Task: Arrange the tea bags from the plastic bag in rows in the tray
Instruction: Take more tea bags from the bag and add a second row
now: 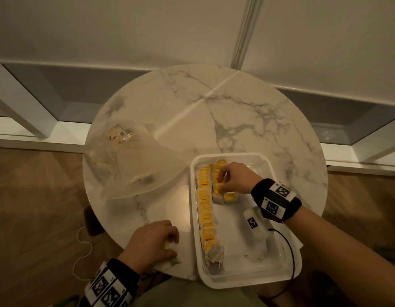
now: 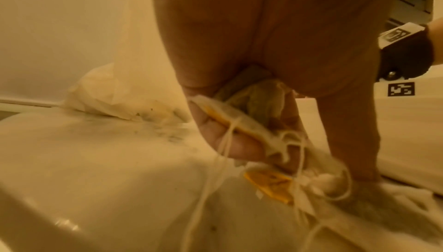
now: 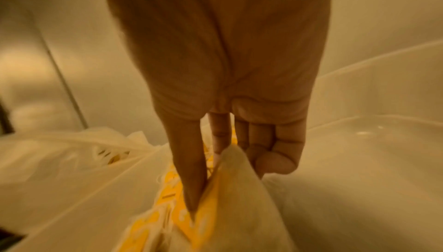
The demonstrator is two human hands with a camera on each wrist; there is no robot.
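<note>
Down at the lower centre-right of the head frame, a white tray (image 1: pixel 280 271) sits on the round marble surface (image 1: pixel 192 111), its near end hanging a little past the surface's edge. Along the tray's left wall runs a long row (image 1: pixel 206 209) of yellow-tagged tea bags, packed one against the next from the far end to the near end. Just to its right a second, shorter row (image 1: pixel 221 185) fills only the far part of the tray.

The right hand (image 1: pixel 234 177) is over that second row, thumb and fingers curled and pinching a tea bag (image 3: pixel 230 189) at the row's near end; the right wrist view shows the fingertips (image 3: pixel 191 189) pressed into yellow tags and white paper (blurred, so the exact count of bags under them cannot be told).

The left hand (image 1: pixel 153 242) rests at the surface's near edge, left of the tray, fingers curled round a small bunch of tea bags (image 2: pixel 251 119), their strings (image 2: pixel 210 189) trailing down onto the surface.

At the left of the head frame lies the clear plastic bag (image 1: pixel 134 169), crumpled and mostly flat, well apart from both hands, with a few pale items showing at its far end.
</note>
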